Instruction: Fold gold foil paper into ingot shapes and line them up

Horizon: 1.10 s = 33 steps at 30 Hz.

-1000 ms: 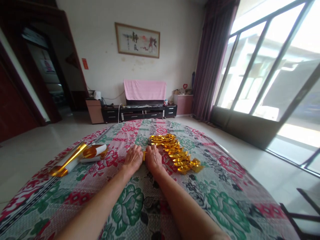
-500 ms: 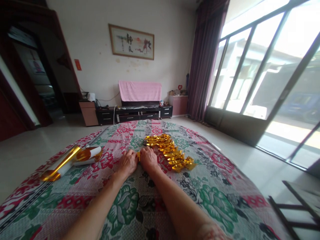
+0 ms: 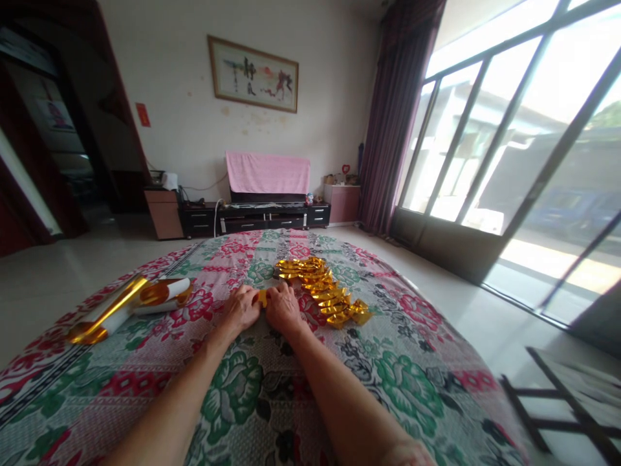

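Note:
Between my two hands, over the middle of the flowered tablecloth [image 3: 233,395], is a small piece of gold foil [image 3: 262,297]. My left hand [image 3: 244,309] pinches its left end, and my right hand [image 3: 283,308] is closed on the right end. Just right of my right hand lies a row of several folded gold foil pieces [image 3: 326,291], overlapping one another. Curled sheets of gold foil with white backs [image 3: 114,314] rest at the table's left side, away from both hands.
Beyond the round table stands a low black cabinet [image 3: 242,224] with a pink cloth [image 3: 268,173] above it. A dark-framed stool or chair [image 3: 557,414] is at the lower right, near the glass doors.
The view has shifted slightly, so most things sit a little further left. A bit more of the gold foil shows between my hands, which stay closed on it.

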{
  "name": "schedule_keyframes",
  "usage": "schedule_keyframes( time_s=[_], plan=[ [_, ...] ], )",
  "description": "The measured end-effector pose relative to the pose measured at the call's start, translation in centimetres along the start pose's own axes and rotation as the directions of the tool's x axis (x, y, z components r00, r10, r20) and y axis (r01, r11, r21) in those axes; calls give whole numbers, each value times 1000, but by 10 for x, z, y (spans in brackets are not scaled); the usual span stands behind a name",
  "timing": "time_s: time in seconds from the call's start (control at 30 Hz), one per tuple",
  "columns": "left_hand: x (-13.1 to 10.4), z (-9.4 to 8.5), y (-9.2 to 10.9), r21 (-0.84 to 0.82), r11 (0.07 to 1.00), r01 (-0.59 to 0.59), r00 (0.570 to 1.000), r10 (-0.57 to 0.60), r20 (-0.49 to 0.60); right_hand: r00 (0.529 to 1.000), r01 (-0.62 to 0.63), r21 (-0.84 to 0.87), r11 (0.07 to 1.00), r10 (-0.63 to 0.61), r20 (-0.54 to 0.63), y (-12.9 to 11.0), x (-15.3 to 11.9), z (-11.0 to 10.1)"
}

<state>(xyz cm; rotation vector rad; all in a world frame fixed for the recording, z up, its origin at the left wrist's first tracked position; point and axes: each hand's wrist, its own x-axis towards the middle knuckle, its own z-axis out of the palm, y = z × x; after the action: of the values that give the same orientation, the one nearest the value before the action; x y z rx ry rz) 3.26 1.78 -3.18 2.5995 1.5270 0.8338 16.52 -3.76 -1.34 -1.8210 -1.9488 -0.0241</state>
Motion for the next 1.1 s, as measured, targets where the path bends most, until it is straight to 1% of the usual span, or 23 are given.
schedule_keyframes(
  time_s=[0.17,0.23,0.47,0.63,0.73,0.83,0.97,1.03,1.1],
  plan=[
    [2,-3,-9,-27,999,25,998,-23,60,999,30,4,1000,-30,28,5,2,3],
    [2,-4,-14,-46,999,20,997,-16,71,999,36,17,999,-36,21,7,3,4],
    [0,-6,-27,-165,984,-67,995,79,66,998,61,98,993,-59,-17,12,5,7],
    [-2,-6,-28,-188,976,-107,993,113,25,998,53,109,993,-48,-46,10,5,6],
    [-3,-5,-27,-218,969,-116,993,114,-23,996,49,93,994,-42,-74,7,5,5],
    [-4,-5,-25,-210,975,-71,995,54,-88,994,36,74,997,-28,-104,5,4,5],
    [-4,-4,-24,-143,989,47,980,-74,-187,993,37,64,997,-29,-115,5,4,6],
    [-3,-5,-23,-141,989,50,972,-80,-222,992,47,61,997,-39,-121,6,4,6],
    [-2,-9,-21,-143,990,6,967,-42,-251,991,52,57,997,-44,-128,6,4,6]
  ],
)
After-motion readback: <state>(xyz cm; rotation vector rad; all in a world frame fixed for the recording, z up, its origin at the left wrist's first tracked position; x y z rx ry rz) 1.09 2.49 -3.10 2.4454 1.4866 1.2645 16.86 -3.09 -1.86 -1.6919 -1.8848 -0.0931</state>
